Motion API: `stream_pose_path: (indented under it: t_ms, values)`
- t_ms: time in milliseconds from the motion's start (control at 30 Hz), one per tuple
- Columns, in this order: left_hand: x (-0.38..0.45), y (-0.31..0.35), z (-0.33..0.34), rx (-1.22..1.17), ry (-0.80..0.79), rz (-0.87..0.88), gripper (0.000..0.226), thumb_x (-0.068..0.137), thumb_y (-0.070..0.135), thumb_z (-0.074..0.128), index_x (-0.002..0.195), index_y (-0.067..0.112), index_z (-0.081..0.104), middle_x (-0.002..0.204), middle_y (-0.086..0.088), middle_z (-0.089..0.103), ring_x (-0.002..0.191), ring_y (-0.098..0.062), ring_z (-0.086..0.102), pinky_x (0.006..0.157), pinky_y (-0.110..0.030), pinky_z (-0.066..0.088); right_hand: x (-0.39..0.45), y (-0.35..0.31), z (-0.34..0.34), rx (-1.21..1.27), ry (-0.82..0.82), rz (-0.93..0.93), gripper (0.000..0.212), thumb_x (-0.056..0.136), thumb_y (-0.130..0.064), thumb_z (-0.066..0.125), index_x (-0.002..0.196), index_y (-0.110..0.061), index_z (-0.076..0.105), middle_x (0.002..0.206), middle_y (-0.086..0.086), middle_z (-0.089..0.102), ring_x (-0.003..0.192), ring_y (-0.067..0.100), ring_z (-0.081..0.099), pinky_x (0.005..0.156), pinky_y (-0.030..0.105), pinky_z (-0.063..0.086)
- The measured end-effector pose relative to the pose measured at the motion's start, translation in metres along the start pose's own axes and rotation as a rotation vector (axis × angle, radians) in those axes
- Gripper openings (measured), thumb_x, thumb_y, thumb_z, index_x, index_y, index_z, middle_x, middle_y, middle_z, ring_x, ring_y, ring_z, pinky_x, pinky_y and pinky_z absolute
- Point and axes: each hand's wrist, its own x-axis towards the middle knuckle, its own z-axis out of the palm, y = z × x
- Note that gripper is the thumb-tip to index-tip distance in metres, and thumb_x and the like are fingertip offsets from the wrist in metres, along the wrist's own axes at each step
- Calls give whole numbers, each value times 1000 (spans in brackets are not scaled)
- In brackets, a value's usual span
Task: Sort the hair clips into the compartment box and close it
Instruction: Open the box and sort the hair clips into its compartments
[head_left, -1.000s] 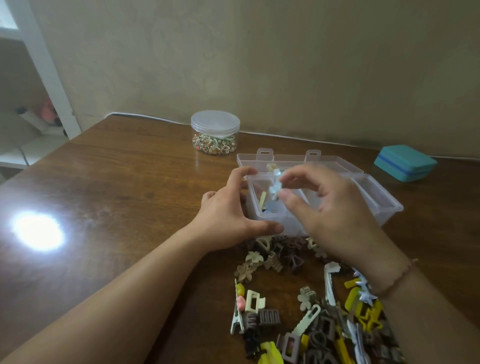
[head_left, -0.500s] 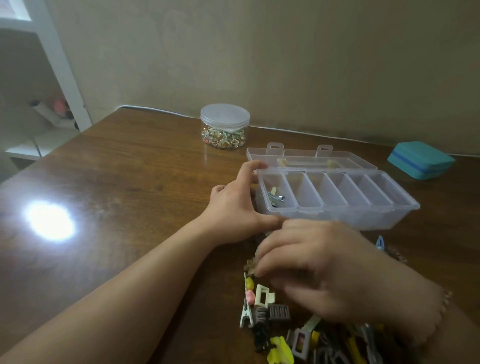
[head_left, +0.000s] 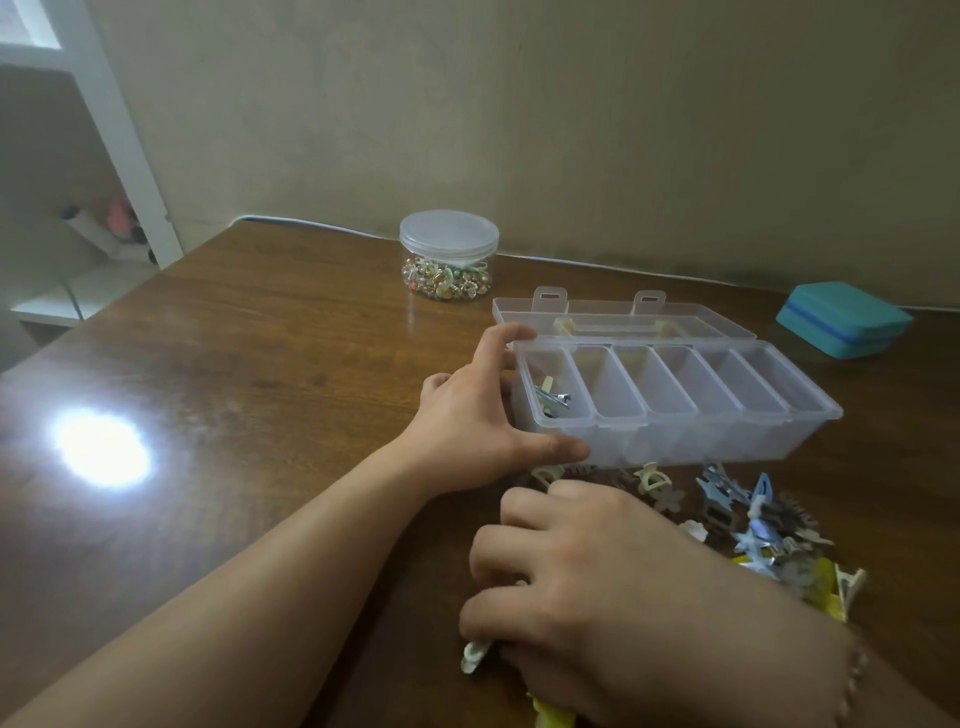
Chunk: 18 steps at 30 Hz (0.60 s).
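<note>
Under right hand (head_left: 613, 582): hair clips (head_left: 748, 525), fingers curled, grip unclear | left hand (head_left: 467, 421) grips compartment box (head_left: 675, 447)

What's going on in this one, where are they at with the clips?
A person is sorting hair clips into a clear compartment box on a wooden table. The left hand grips the box's left end; the right hand reaches into the loose pile, fingers curled. Only the leftmost compartment holds clips; the lid lies open behind.
</note>
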Motion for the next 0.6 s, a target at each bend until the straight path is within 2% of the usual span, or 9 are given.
stream_pose_path:
  t_ms: [167, 233, 367, 500, 600]
  values:
    - [1, -1, 1, 0, 7, 2, 99, 54, 73, 73, 133, 50, 18, 129, 19, 57, 116, 0, 53, 110, -37, 20, -2, 9, 5, 68, 92, -1, 11, 85, -29, 56, 92, -28, 64, 101, -9, 61, 82, 12, 48, 61, 33, 48]
    - [1, -1, 1, -1, 9, 6, 100, 53, 74, 72, 133, 49, 19, 129, 19, 57, 116, 1, 53, 109, -37, 19, -4, 14, 5, 142, 106, 23, 11, 86, -30, 59, 94, -25, 62, 103, -8, 60, 85, 11, 50, 64, 34, 51]
    - [0, 0, 0, -14, 11, 3, 100, 53, 71, 74, 134, 48, 21, 127, 20, 58, 113, 5, 52, 113, -39, 19, -7, 18, -3, 368, 66, 92, 28, 77, -36, 74, 93, -24, 55, 101, -10, 53, 89, 6, 49, 71, 33, 51]
    - [-1, 1, -1, -26, 5, -1, 101, 50, 74, 73, 132, 50, 20, 124, 20, 59, 109, 8, 51, 116, -47, 22, -7, 20, -7, 480, 72, 125, 24, 78, -34, 75, 90, -20, 60, 95, -9, 55, 85, 3, 50, 72, 32, 50]
    - [-1, 2, -1, -31, 3, -8, 101, 47, 76, 70, 131, 51, 20, 124, 19, 60, 111, 5, 53, 116, -50, 25, -11, 25, -8, 514, 124, 149, 18, 81, -32, 73, 93, -21, 67, 96, -11, 62, 90, 2, 57, 77, 28, 52]
